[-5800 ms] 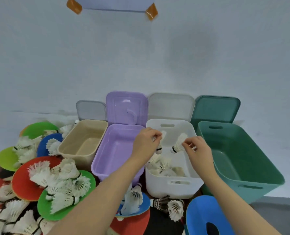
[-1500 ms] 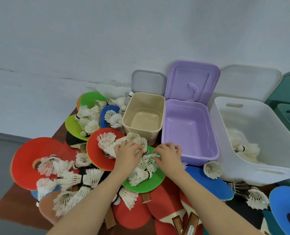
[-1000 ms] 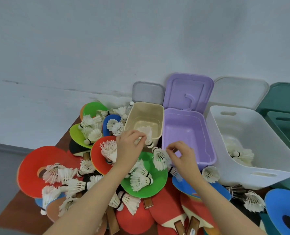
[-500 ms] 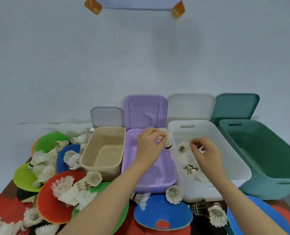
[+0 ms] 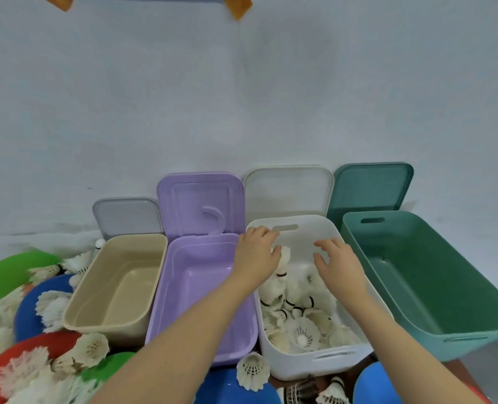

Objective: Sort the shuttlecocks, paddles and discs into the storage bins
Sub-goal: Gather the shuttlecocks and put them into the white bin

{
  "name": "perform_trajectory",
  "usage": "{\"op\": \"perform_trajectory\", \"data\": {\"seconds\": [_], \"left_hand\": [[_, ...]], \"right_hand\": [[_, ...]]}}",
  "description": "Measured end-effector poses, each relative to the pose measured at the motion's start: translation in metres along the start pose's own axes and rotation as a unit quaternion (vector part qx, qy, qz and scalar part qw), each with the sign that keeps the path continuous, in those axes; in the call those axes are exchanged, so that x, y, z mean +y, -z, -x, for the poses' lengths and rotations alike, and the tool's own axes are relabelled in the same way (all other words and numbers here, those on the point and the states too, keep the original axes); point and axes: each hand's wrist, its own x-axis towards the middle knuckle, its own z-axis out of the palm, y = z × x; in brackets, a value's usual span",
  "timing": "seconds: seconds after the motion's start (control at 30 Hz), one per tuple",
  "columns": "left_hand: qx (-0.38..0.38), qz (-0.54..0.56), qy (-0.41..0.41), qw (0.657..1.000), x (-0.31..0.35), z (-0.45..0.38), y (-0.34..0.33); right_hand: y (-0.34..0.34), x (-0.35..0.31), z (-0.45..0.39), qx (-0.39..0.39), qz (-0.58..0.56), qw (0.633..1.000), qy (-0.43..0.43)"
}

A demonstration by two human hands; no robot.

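1. Both hands are now hovering over the white bin (image 5: pixel 355 352); half a second ago each was pinching a shuttlecock on the way in, so this pair is getting dropped.
2. Left hand (image 5: pixel 256 258) is spreading its fingers, grip released; a shuttlecock (image 5: pixel 282 259) is falling or sitting just beside the palm, can't tell if still touching.
3. Right hand (image 5: pixel 339 265) is hanging with fingers relaxed and splayed, holding nothing.
4. Shuttlecock pile (image 5: pixel 300 322) is growing on the white bin's floor, so sorting is progressing but looks far from done.
5. Beige bin (image 5: pixel 76 309), purple bin (image 5: pixel 166 316) and green bin (image 5: pixel 475 330) are sitting open with nothing visible inside; no paddles or discs binned yet, by the look of it.
6. Loose shuttlecocks (image 5: pixel 52 304) are lying on coloured discs (image 5: pixel 26 312) at the table's left edge; one more (image 5: pixel 252 370) is lying at the front edge against the white bin.
7. Lids (image 5: pixel 201 205) are leaning on the wall behind the bins, not blocking anything.
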Motion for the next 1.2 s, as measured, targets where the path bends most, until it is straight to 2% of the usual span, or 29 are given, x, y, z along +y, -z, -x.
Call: {"op": "perform_trajectory", "data": {"seconds": [0.2,0.57,0.77,0.93,1.03,1.2], "left_hand": [[-0.012,-0.007,-0.026,1.0,-0.029,0.033,0.024],[0.006,-0.075,-0.042,0.996,-0.13,0.136,0.118],[-0.029,-0.073,0.003,0.997,-0.198,0.202,0.158],[-0.061,-0.064,0.058,0.994,-0.24,0.252,0.167],[-0.102,-0.057,0.079,0.99,-0.254,0.278,0.163],[-0.164,-0.032,0.079,0.983,-0.262,0.3,0.149]], "right_hand": [[-0.009,-0.021,0.023,-0.027,-0.043,0.999,0.021],[-0.057,-0.148,0.093,-0.066,-0.085,0.984,0.141],[-0.102,-0.212,0.143,-0.112,-0.114,0.975,0.156],[-0.132,-0.251,0.179,-0.206,-0.151,0.957,0.137],[-0.151,-0.261,0.204,-0.262,-0.114,0.949,0.132],[-0.162,-0.266,0.234,-0.294,-0.053,0.947,0.12]]}}
